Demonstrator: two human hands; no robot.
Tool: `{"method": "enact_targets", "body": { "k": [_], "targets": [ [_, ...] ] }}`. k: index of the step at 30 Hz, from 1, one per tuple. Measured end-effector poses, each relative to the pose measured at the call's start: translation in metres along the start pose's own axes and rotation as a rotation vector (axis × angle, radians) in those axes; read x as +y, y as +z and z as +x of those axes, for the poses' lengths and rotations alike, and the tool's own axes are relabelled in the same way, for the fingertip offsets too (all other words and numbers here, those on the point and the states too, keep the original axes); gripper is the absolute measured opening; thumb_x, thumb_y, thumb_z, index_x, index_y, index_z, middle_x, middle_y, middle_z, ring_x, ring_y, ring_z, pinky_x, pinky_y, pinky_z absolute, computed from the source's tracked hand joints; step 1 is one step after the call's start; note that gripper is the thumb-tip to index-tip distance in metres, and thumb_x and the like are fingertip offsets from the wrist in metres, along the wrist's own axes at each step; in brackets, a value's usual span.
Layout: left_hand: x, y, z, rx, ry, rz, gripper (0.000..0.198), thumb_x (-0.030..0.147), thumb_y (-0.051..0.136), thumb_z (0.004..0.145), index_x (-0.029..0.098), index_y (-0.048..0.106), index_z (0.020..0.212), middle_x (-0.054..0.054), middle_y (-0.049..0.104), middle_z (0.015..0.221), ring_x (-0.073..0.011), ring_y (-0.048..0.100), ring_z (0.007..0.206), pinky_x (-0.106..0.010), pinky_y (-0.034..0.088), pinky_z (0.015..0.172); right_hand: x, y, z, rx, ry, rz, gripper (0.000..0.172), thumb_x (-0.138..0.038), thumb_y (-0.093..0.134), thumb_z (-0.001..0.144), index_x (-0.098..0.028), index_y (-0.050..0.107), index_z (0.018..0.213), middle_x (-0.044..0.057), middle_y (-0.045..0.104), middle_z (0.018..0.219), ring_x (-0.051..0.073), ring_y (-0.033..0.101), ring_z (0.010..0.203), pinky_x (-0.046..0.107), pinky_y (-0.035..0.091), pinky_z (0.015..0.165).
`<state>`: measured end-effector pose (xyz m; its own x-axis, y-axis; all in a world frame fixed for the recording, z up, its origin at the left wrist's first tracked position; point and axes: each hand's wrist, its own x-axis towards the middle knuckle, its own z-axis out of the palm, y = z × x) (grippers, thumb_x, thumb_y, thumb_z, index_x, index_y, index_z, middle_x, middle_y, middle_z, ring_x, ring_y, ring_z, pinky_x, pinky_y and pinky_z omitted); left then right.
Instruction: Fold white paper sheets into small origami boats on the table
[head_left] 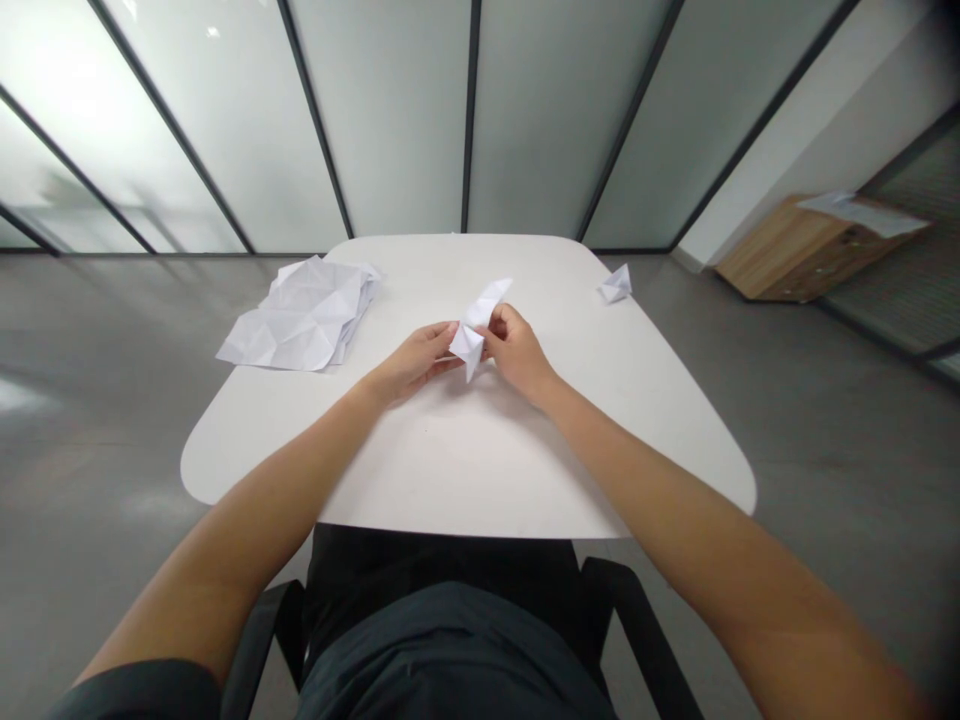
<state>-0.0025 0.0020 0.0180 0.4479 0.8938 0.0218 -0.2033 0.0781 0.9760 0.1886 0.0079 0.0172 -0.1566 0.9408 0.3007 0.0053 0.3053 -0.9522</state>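
Observation:
A folded white paper figure [477, 325] is held over the middle of the white table [465, 470]. My left hand [414, 362] pinches its near left corner with closed fingers. My right hand [516, 350] grips the figure's right side, fingers curled round it. One long point of the paper sticks up and away from both hands.
A stack of creased white sheets [304, 315] lies at the table's far left. A small folded paper piece [616, 285] sits near the far right edge. A wooden box [795, 250] with papers on it stands on the floor at right. Glass partitions run behind the table.

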Motion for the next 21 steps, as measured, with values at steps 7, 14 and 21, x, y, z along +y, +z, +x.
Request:
{"method": "enact_targets", "body": {
  "k": [7, 14, 21],
  "targets": [
    [0.006, 0.004, -0.006, -0.106, -0.012, 0.018, 0.052, 0.058, 0.077, 0.091, 0.019, 0.076, 0.125, -0.011, 0.077, 0.118, -0.0221, 0.072, 0.110, -0.033, 0.053, 0.099, 0.001, 0.004, -0.007, -0.021, 0.039, -0.103, 0.047, -0.062, 0.079, 0.083, -0.026, 0.055, 0.101, 0.000, 0.069, 0.088, 0.019, 0.066, 0.075, 0.029, 0.052, 0.057],
    [0.008, 0.000, -0.007, -0.081, -0.059, -0.083, 0.055, 0.044, 0.092, 0.079, 0.020, 0.075, 0.126, -0.010, 0.078, 0.109, -0.0203, 0.075, 0.100, -0.034, 0.057, 0.097, -0.001, 0.007, -0.007, -0.088, 0.129, 0.049, 0.054, -0.064, 0.085, 0.077, -0.027, 0.053, 0.102, -0.001, 0.071, 0.083, 0.019, 0.068, 0.071, 0.031, 0.055, 0.059],
    [0.008, -0.004, -0.006, -0.092, -0.101, -0.149, 0.060, 0.037, 0.094, 0.078, 0.021, 0.069, 0.131, -0.010, 0.076, 0.120, -0.0176, 0.075, 0.095, -0.032, 0.059, 0.091, -0.011, 0.008, -0.010, -0.156, 0.205, 0.192, 0.061, -0.057, 0.093, 0.069, -0.025, 0.059, 0.108, -0.001, 0.073, 0.085, 0.019, 0.069, 0.072, 0.031, 0.056, 0.061]
  ]
}}
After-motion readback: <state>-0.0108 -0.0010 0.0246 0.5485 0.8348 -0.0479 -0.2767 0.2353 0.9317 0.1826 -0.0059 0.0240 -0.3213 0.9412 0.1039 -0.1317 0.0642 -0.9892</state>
